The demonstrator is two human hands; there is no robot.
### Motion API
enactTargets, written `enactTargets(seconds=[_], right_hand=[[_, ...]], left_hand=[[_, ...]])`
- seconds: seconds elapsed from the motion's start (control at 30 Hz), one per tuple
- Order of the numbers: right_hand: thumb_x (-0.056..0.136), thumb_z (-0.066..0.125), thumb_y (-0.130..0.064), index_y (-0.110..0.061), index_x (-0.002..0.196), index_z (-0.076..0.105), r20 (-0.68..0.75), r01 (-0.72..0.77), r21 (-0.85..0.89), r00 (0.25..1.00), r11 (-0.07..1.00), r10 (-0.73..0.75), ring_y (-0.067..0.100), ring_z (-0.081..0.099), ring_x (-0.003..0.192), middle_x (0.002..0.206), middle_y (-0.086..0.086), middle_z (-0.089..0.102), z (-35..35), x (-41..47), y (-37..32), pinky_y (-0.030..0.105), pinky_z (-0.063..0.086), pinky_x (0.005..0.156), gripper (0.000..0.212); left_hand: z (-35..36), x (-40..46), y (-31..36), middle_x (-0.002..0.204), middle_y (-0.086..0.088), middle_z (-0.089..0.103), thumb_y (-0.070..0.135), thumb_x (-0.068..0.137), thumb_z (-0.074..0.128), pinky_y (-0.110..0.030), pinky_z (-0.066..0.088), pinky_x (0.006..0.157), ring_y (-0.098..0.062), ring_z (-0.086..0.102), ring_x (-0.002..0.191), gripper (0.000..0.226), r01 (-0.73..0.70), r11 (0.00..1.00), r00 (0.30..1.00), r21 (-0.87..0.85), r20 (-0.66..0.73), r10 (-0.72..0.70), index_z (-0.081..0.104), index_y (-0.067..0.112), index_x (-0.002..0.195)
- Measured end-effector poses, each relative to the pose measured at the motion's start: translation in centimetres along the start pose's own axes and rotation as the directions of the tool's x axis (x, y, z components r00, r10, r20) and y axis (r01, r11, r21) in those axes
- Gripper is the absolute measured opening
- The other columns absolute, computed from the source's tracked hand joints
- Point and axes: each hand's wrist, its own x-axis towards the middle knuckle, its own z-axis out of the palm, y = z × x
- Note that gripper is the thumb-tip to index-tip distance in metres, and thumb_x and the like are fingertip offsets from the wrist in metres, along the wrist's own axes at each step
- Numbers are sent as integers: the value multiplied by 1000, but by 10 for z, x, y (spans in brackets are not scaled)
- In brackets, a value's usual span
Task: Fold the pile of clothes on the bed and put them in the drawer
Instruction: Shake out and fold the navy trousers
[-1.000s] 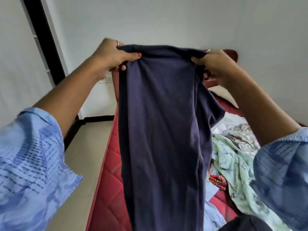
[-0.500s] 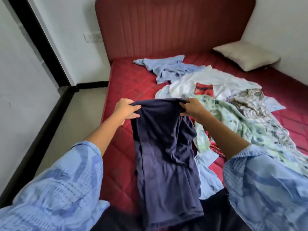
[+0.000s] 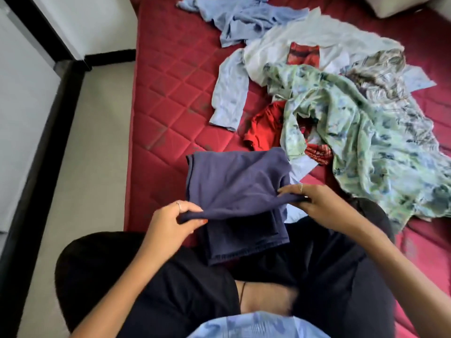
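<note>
A navy blue garment [image 3: 234, 181] lies partly doubled over on the red quilted mattress [image 3: 170, 98] just beyond my knees. My left hand [image 3: 170, 223] pinches the fold line at its left end. My right hand [image 3: 314, 203] pinches the same fold at its right end. The lower half of the garment hangs toward my lap. Beyond it lies the loose pile: a green floral garment [image 3: 353, 132], a red piece [image 3: 266, 125], a white shirt with a red print [image 3: 302, 45], and light blue pieces [image 3: 244, 18].
My legs in black trousers [image 3: 317, 276] are crossed on the bed's near end. A pale pillow [image 3: 395, 6] sits at the top right. Beige floor [image 3: 92, 142] runs along the bed's left side, bordered by a black skirting [image 3: 36, 152] and white wall.
The navy garment went from held high in the air down onto the mattress, and is now doubled over with both hands at the fold. The view has tilted downward.
</note>
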Motion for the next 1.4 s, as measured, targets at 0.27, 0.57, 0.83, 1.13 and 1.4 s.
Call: enactTargets(seconds=[0.27,0.57,0.83,1.13,1.4], right_hand=[[88,60,-20,-27,132,55,143,-86,-353,979,931,145,19,33,139,151,-8,37,39,-28,5,22,18,112,45],[75,39,-72,-11,119,58,-26,17,-453,999,891,-33,35,46,128,141,14,47,85,1,-47,45,41,101,77],[31,61,-87,-18,134,43,215,-11,-519,966,854,143,30,51,128,141,9,51,141,-1,-7,46,22,105,125],[57,34,-89,-16,140,36,125,12,-547,990,837,67,29,38,138,150,6,40,141,-5,-3,44,13,110,111],[94,41,-52,-17,116,66,-106,-122,400,978,908,178,-1,51,117,123,-11,61,74,2,-26,19,30,108,48]], left_hand=[[32,-9,-19,113,8,42,49,65,81,-28,37,98,-16,45,110,45,183,871,950,455,146,-276,54,32,96],[62,39,-23,145,-10,41,59,77,67,-33,36,102,-26,41,132,95,624,778,781,-70,41,-623,30,0,142],[69,43,-34,102,-10,72,46,57,88,-33,56,79,-23,70,89,71,648,621,746,-442,200,-635,65,5,110],[89,31,-14,93,5,70,25,74,81,-28,53,81,-10,66,86,25,531,698,842,-480,205,-499,64,20,91],[64,50,17,94,-7,74,18,79,76,-35,55,81,-23,71,87,23,417,743,905,-524,158,-396,70,9,99]])
